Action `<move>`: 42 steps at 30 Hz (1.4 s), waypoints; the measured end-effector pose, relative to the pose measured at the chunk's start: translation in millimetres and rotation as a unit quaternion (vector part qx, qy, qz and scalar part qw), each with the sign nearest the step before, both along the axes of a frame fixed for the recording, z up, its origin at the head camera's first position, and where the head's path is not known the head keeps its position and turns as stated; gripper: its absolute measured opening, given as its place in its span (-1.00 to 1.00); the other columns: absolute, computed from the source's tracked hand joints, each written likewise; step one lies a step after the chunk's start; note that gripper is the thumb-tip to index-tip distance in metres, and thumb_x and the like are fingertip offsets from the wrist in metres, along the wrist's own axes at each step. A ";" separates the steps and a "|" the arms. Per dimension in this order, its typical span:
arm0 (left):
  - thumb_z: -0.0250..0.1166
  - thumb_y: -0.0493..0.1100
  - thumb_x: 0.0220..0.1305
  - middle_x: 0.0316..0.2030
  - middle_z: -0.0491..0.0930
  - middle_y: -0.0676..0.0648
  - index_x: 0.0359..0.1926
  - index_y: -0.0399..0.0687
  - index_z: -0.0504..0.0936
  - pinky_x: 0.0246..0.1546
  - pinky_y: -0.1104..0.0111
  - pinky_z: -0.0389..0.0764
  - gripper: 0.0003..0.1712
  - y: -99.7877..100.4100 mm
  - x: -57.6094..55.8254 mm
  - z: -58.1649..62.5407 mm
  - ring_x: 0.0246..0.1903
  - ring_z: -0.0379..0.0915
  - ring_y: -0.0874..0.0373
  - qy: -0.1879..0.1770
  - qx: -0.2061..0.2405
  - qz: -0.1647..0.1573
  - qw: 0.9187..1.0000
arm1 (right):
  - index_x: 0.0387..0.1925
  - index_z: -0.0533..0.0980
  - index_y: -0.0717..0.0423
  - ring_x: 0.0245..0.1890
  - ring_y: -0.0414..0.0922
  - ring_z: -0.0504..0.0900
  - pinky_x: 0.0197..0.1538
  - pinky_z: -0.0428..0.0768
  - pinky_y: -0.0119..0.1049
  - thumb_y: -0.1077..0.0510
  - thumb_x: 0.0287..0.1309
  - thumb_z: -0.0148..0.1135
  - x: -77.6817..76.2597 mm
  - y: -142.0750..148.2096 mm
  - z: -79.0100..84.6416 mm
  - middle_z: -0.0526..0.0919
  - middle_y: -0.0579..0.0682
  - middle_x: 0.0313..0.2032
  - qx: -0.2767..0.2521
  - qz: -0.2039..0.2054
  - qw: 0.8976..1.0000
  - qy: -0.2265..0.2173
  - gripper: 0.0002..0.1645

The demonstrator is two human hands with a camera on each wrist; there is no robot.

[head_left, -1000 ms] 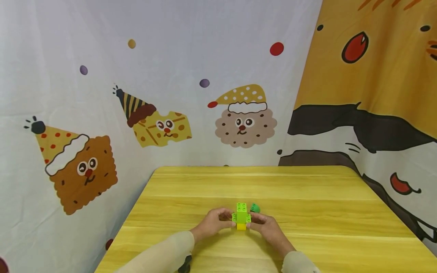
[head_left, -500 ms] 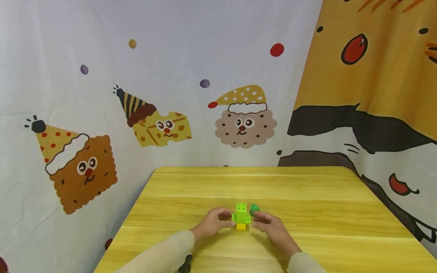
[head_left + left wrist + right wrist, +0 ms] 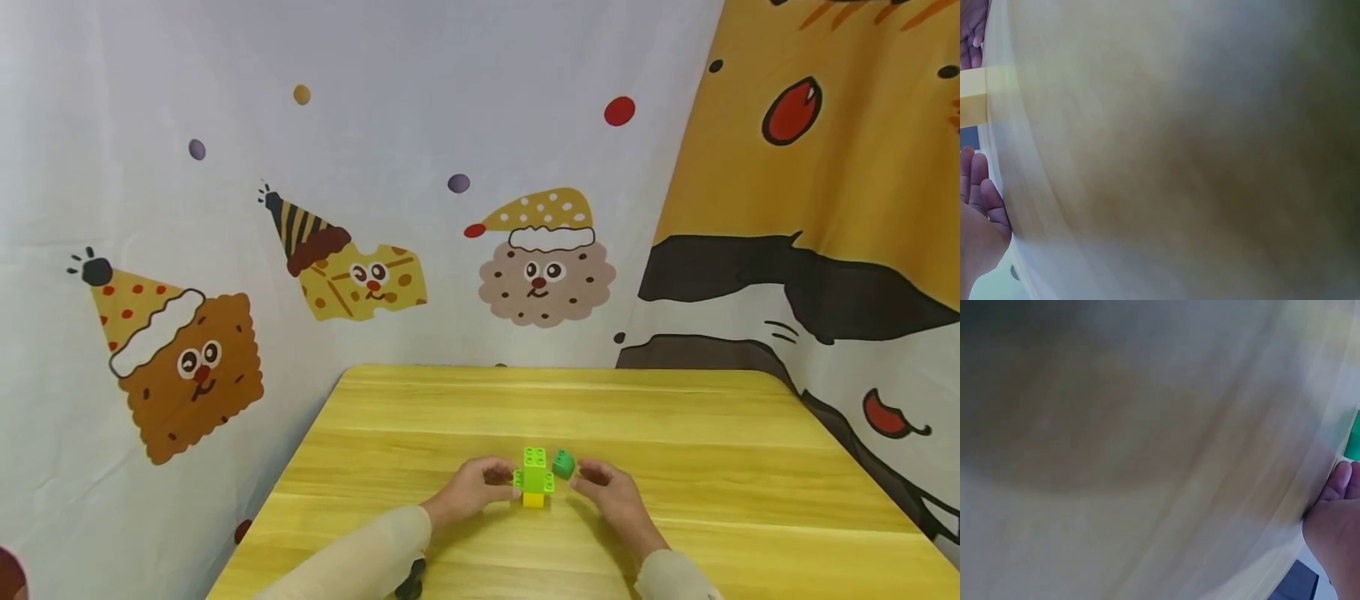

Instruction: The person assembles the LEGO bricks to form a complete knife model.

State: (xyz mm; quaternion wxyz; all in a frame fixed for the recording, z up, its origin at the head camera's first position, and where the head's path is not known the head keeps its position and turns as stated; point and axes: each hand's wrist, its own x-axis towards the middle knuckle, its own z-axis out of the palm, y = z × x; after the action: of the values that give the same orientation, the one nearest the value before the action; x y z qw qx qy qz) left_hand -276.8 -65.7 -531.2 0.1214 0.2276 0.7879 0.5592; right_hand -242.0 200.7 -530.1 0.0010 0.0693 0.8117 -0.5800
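A stack of lime-green toy building bricks (image 3: 534, 472) stands upright on a yellow brick (image 3: 533, 500) in the head view, with a low studded piece jutting out on each side. My left hand (image 3: 476, 486) holds the left jutting piece between thumb and fingers. In the left wrist view the yellow brick (image 3: 972, 98) shows beyond that hand's outer fingers (image 3: 979, 178); the thumb is out of sight there. Just right of the stack lies a dark-green brick with a curved side (image 3: 563, 464). Beside it my right hand (image 3: 611, 493) has its thumb and fingers parted, holding nothing.
The wooden table (image 3: 720, 442) has a far edge close to a printed cloth backdrop (image 3: 420, 125). A small dark object (image 3: 410, 579) shows under the left sleeve.
My right hand has let go of the stack's right side and moved right, beside the dark-green brick, uncovering more of it. My left hand stays at the stack.
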 end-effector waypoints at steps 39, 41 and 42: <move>0.44 -0.22 0.21 -0.17 0.63 0.03 -0.03 -0.07 0.67 -0.13 0.33 0.53 -0.70 4.7 0.0 1.1 -0.15 0.50 0.11 -0.010 0.007 0.028 1.000 | 0.16 0.53 0.29 0.01 0.06 0.60 0.02 0.58 -0.03 0.05 0.25 0.36 -42.3 -8.5 18.8 0.64 0.11 0.01 0.084 0.035 0.995 0.042 -0.45; 0.45 -0.20 0.21 -0.18 0.62 0.04 -0.03 -0.06 0.67 -0.13 0.33 0.53 -0.71 3.7 -0.3 1.2 -0.15 0.50 0.12 -0.008 0.006 0.028 1.000 | 0.15 0.55 0.25 0.02 0.03 0.59 0.04 0.57 -0.04 0.02 0.25 0.36 -44.6 -9.8 23.4 0.65 0.07 0.00 0.083 0.036 0.995 0.045 -0.47; 0.45 -0.18 0.21 -0.18 0.62 0.06 -0.03 -0.04 0.67 -0.12 0.33 0.53 -0.70 2.8 -0.7 1.2 -0.15 0.50 0.14 -0.008 0.007 0.027 1.000 | 0.14 0.56 0.22 0.02 0.02 0.59 0.05 0.56 -0.05 0.00 0.25 0.37 -45.5 -10.5 25.9 0.66 0.05 -0.01 0.083 0.037 0.995 0.048 -0.47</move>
State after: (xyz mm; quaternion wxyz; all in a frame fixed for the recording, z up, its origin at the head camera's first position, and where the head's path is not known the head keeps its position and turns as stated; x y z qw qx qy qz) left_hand -277.4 -63.0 -529.9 0.1113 0.2026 0.7888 0.5696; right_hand -287.6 190.2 -504.1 -0.0221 0.0113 0.8583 -0.5126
